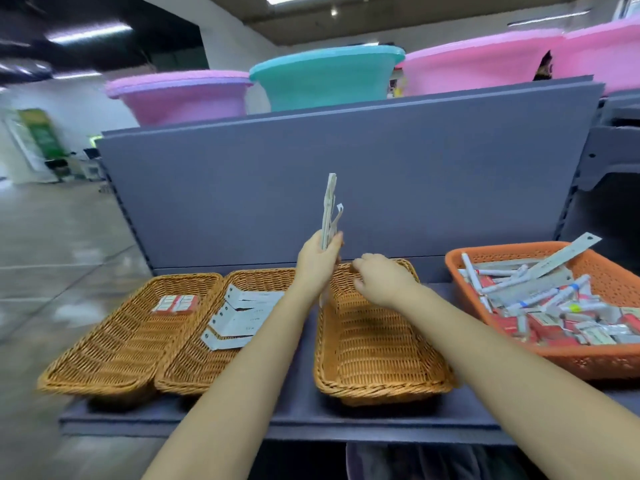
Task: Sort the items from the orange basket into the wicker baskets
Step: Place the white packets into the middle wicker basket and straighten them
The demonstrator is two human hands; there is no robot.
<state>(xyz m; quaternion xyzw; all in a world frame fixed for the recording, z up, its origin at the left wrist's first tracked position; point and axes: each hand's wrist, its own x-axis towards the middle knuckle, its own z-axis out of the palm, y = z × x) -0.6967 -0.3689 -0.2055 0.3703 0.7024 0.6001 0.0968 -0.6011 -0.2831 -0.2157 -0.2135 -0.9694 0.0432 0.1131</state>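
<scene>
On the grey shelf [433,415] three wicker baskets stand in a row toward its left end, and the orange basket [588,362] sits at its right end, heaped with marker pens [533,299], a metal ruler [568,252], red boxes and small packets. The left hand [320,261] is closed around a thin stack of white carded packets [329,209], held upright on edge above the gap between the middle wicker basket [194,368] and the right wicker basket [377,351]. The right hand [381,278] hovers over the far end of the right wicker basket with fingers loosely curled; whether it pinches anything I cannot tell, since the fingertips are turned away. The left wicker basket [104,355] holds a few red-and-white boxes [176,304] near its far end, the middle one holds white carded packets [239,315] of the same kind as the stack, and the right one looks bare. The step in hand seems to be placing the held stack. As these packets match the middle basket, the next move probably calls for swinging the left hand leftward, laying the stack flat on the others and letting go, then reaching back to the orange basket.
</scene>
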